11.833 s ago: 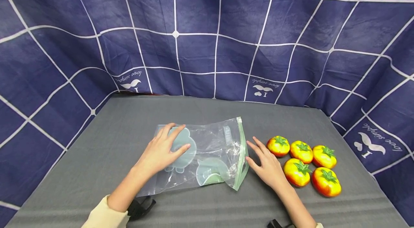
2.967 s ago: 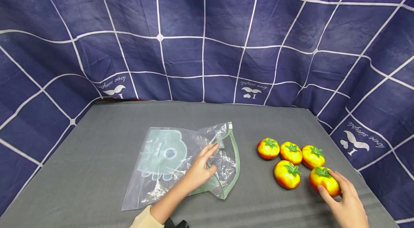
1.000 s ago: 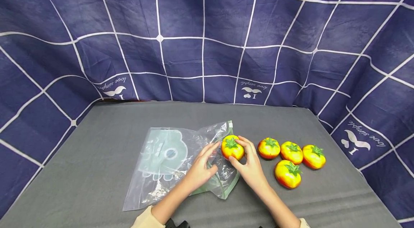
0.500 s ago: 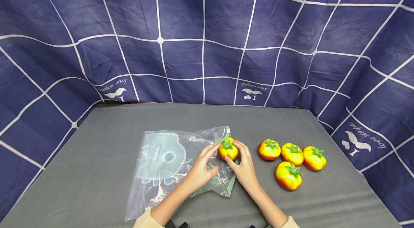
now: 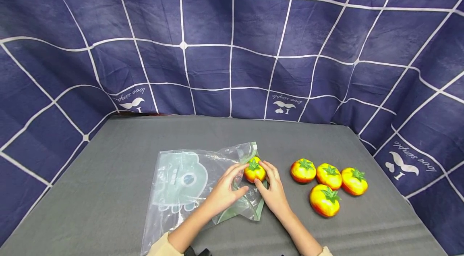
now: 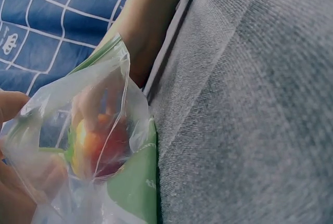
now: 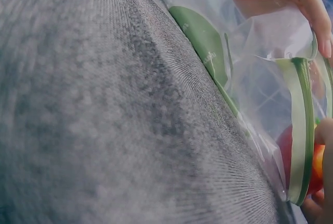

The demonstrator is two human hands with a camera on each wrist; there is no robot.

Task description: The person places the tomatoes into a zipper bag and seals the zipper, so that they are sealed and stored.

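Observation:
A clear zip bag (image 5: 181, 179) with a green zip edge and a pale blue cartoon print lies at the centre of the table. My left hand (image 5: 224, 193) grips the bag near its mouth, which gapes to the right. A yellow-and-red tomato with green leaves (image 5: 254, 170) is at that mouth, gripped by the fingers and thumb of my right hand (image 5: 273, 191). Through the film in the left wrist view, the tomato (image 6: 99, 148) and the right fingers show. In the right wrist view, the green zip strip (image 7: 302, 130) crosses in front of the tomato (image 7: 316, 169).
Several more tomatoes sit to the right on the grey cloth (image 5: 290, 232): a front one (image 5: 324, 200) and a row behind it, starting with the nearest to the bag (image 5: 303, 170). A blue gridded curtain (image 5: 232, 66) walls off the back and sides.
The right hand picked up the front-right tomato and carried it left to the bag mouth. During the last second it moved slightly further in. The left hand moved from the print to the mouth earlier.

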